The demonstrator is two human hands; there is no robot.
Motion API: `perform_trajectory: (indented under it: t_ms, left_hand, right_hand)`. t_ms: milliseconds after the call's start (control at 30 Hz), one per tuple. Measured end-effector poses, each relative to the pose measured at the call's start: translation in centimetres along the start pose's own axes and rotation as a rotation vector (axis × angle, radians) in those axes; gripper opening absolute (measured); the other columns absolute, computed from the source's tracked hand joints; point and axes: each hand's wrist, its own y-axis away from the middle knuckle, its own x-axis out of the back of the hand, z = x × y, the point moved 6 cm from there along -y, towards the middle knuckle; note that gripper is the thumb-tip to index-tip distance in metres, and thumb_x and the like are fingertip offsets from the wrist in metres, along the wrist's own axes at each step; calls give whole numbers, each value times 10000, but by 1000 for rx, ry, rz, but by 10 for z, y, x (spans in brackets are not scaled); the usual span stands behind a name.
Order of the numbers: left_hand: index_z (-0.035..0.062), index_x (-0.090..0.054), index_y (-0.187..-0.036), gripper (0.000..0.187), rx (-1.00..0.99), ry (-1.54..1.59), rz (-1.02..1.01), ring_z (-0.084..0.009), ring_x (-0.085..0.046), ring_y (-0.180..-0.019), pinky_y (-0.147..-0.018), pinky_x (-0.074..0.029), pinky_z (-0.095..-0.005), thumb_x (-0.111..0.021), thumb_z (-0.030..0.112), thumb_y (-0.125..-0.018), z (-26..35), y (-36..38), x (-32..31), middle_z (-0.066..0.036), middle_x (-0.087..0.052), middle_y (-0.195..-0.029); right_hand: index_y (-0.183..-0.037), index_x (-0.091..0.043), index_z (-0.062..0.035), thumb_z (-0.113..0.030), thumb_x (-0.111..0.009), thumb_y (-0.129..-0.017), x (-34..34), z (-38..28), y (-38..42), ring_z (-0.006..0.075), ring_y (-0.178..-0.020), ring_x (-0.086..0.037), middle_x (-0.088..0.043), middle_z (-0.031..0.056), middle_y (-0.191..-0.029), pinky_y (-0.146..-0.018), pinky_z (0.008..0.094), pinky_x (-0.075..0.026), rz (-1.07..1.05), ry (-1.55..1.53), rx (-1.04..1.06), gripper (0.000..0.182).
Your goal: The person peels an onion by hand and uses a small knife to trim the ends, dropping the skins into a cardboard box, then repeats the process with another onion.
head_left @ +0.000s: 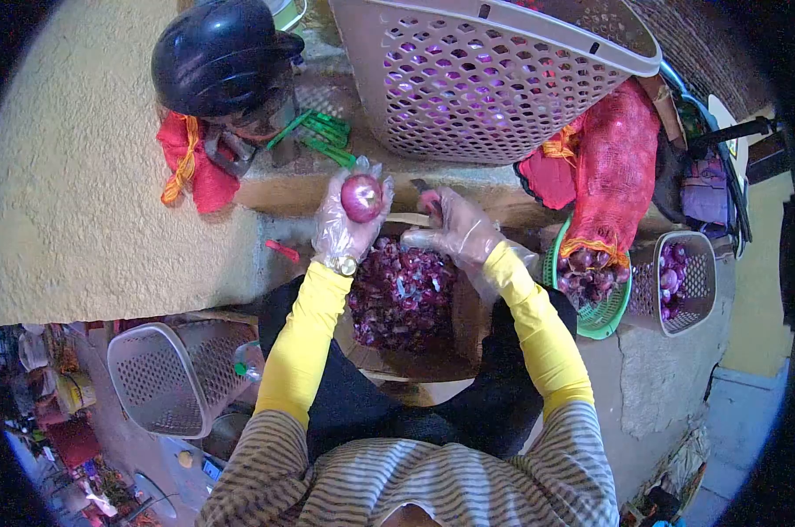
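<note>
In a clear plastic glove, my left hand [349,233] holds a peeled-looking red onion [361,198], which rests against the palm and fingers. My right hand [463,230], gloved the same way, is closed around what looks like a small knife [422,187]; only a short dark part of it sticks out past the fingers. The two hands are apart. Below and between them stands a cardboard box [466,329] between my knees, filled with purple onion skins [402,294].
A large perforated basket [371,79] of onions stands on the ledge ahead. To the right, a red mesh sack [621,149] spills onions into a green basket [604,321], beside a small grey basket [707,290]. At left are a black helmet [213,57] and another basket [156,378].
</note>
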Motion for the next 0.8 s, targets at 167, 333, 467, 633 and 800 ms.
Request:
perform_trajectory:
  t_ms: [167,333,467,633,800]
  left_hand:
    - [68,-580,-1225,340,55,38,10,-348,-563,-1193,-978,-514,-502,-648,208,-923,0,-4,7,-145,-627,-1257]
    - [75,-584,-1222,332,76,48,53,-348,-593,-1155,-957,-527,-503,-639,221,-929,3,-4,9,-140,-636,-1251]
    - [75,-587,-1216,320,60,56,97,-337,-602,-1149,-951,-531,-502,-630,220,-935,2,-5,9,-137,-641,-1243]
    - [76,-580,-1213,333,53,38,63,-357,-577,-1179,-951,-530,-502,-648,221,-921,2,-4,8,-151,-630,-1255]
    - [70,-569,-1224,353,58,43,83,-390,-564,-1186,-951,-528,-503,-654,223,-918,2,-5,10,-152,-626,-1261]
  right_hand:
    - [-1129,-594,-2,-350,-943,-670,7,-3,-2,99,-772,-494,-545,-13,-852,-722,276,-465,21,-63,-54,673]
    - [-1012,-659,-50,-341,-928,-672,10,2,-3,108,-747,-562,-620,4,-820,-735,297,-500,87,-69,-58,522]
    - [-1030,-645,-33,-195,-918,-683,5,18,-10,90,-769,-568,-621,-14,-831,-749,286,-501,98,-275,-17,470]
    - [-1049,-610,-13,-58,-844,-708,6,25,-11,85,-844,-560,-616,-8,-920,-808,267,-490,168,-483,-33,416]
    - [-1061,-586,-12,-79,-860,-688,12,27,-15,105,-894,-550,-598,8,-943,-850,274,-477,171,-249,-19,467]
